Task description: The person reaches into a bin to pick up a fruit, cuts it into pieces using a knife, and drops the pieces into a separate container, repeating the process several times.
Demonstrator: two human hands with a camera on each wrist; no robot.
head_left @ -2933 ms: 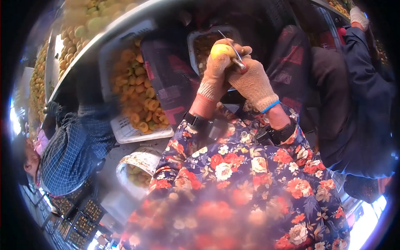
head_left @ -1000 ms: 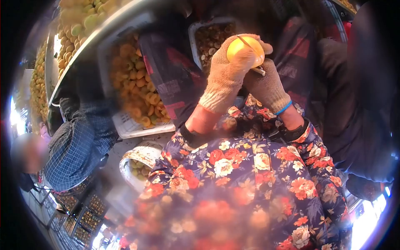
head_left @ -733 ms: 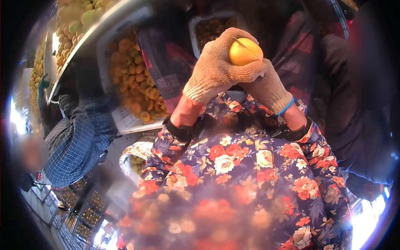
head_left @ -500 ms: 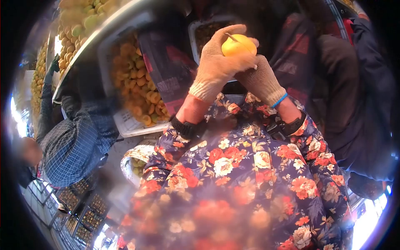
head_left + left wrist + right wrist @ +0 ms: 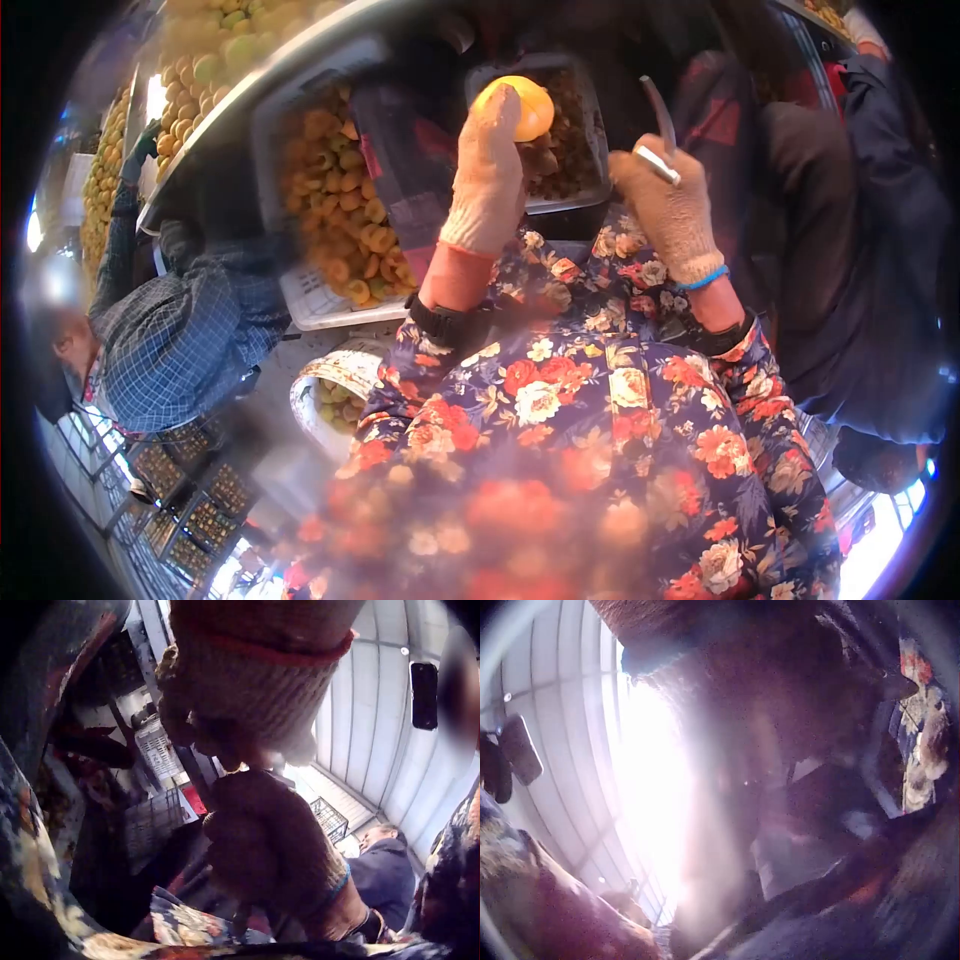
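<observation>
In the head view my left hand [image 5: 488, 185], in a beige knitted glove, holds a round yellow peach [image 5: 535, 108] with the thumb laid over its near side. The peach is above a white basin [image 5: 603, 150] of brown scraps. Apart from it on the right, my gloved right hand [image 5: 668, 205] grips a small knife [image 5: 661, 112], its curved blade pointing up and away and a bright metal piece across the fingers. The left wrist view shows the right hand's glove [image 5: 262, 840] with fingers curled; the peach is hidden there. Glare and blur cover much of the right wrist view.
Left of the knees stands a white crate [image 5: 345, 318] full of halved fruit. A white bucket [image 5: 305, 405] with fruit pieces is nearer. A pale table edge [image 5: 240, 110] bounds piled fruit at upper left. People sit close on both sides, one in a checked shirt [image 5: 185, 335].
The hands were together around the peach, with the knife at its skin. They are now apart: the left has shifted left with the peach, the right has drawn rightward with the knife.
</observation>
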